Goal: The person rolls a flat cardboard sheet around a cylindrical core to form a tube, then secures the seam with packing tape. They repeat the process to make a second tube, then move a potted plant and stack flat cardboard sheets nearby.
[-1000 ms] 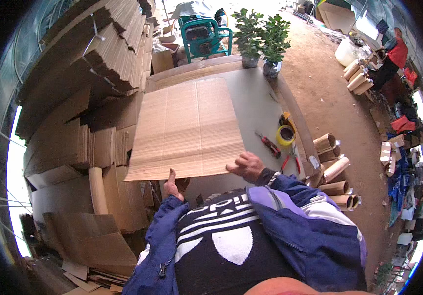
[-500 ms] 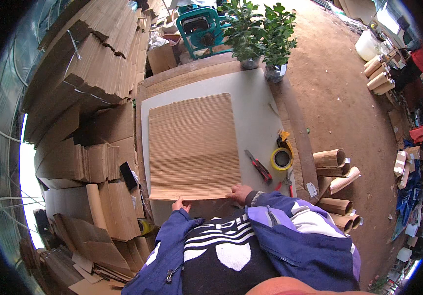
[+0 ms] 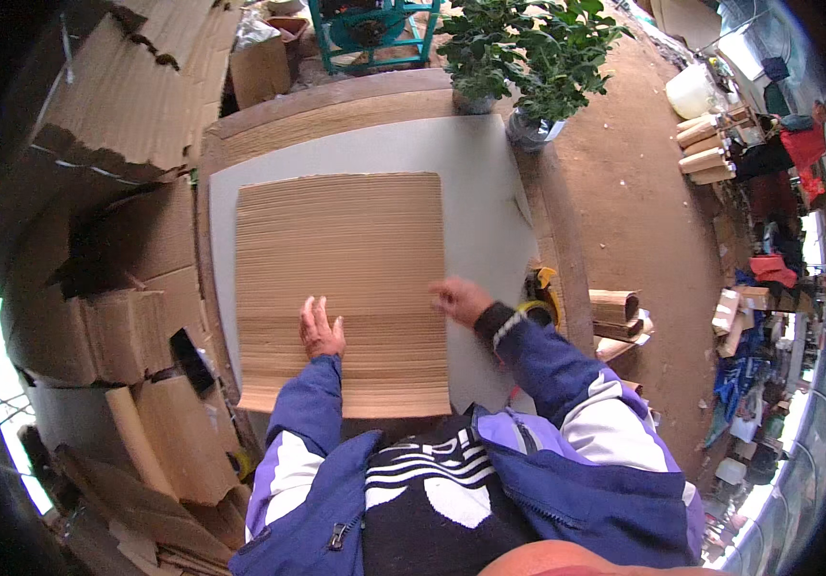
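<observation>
A ribbed brown sheet of corrugated cardboard [image 3: 355,240] lies on a pale grey board on the worktable. My left hand [image 3: 321,329] rests on its lower middle, fingers stretched out and holding nothing. At the sheet's right edge is my right hand [image 3: 463,300], its bent fingertips over the border and slightly blurred. Whether they pinch the cardboard does not show. Beside the right wrist, a yellow tape roll [image 3: 534,308] is partly covered by the sleeve. A yellow-and-black tool [image 3: 545,278] lies just beyond it.
Two leafy potted plants [image 3: 533,130] stand at the table's far right corner. Flattened cardboard stacks [image 3: 134,106] crowd the left side. Rolled brown tubes [image 3: 614,307] lie off the right edge, and a green metal frame [image 3: 374,38] stands behind the table.
My left hand has moved from the near edge onto the sheet's surface. My right hand has gone up from the near edge to the right edge. The view has shifted, and my right arm now covers the knife.
</observation>
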### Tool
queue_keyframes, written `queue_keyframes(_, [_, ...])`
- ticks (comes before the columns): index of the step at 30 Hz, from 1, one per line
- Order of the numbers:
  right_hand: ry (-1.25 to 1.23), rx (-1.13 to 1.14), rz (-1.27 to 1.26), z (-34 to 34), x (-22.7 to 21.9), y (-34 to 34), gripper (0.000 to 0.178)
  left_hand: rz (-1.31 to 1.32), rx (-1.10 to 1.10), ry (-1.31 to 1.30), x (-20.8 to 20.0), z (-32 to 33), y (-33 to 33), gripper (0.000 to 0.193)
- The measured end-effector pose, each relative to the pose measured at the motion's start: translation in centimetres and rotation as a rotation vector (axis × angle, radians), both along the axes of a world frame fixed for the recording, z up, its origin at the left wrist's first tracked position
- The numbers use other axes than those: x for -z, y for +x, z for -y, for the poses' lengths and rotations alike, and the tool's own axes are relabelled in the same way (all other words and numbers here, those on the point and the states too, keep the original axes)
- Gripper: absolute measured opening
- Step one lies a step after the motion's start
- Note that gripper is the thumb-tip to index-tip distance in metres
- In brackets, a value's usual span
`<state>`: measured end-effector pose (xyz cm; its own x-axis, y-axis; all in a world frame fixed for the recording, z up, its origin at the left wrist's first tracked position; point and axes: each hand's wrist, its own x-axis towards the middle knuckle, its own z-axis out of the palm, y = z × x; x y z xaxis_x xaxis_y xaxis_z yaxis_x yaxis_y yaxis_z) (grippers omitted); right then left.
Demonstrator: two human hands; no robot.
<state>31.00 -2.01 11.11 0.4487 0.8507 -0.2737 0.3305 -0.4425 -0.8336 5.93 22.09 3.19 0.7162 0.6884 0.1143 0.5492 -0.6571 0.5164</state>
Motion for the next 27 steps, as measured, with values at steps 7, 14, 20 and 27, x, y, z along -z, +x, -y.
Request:
queue_keyframes(7, [-0.062,0.387,0.582,-6.7,1.9,21.8,0.046,-0.155,0.008,0.312,2.1,-2.2,8.1,0.069])
queue_keyframes(14, [-0.228,0.719,0.678,-13.4,3.5,36.7,0.092,-0.234,0.018,0.245,0.3,-2.0,8.4,0.070])
queue_keyframes(20, [-0.302,0.728,0.741,-16.1,5.5,43.4,0.081,-0.193,0.045,0.294,0.7,-2.5,8.6,0.074])
queue_keyframes(27, [-0.220,0.678,0.784,-16.7,7.4,46.4,0.069,-0.224,0.053,0.287,1.2,-2.5,8.1,0.068])
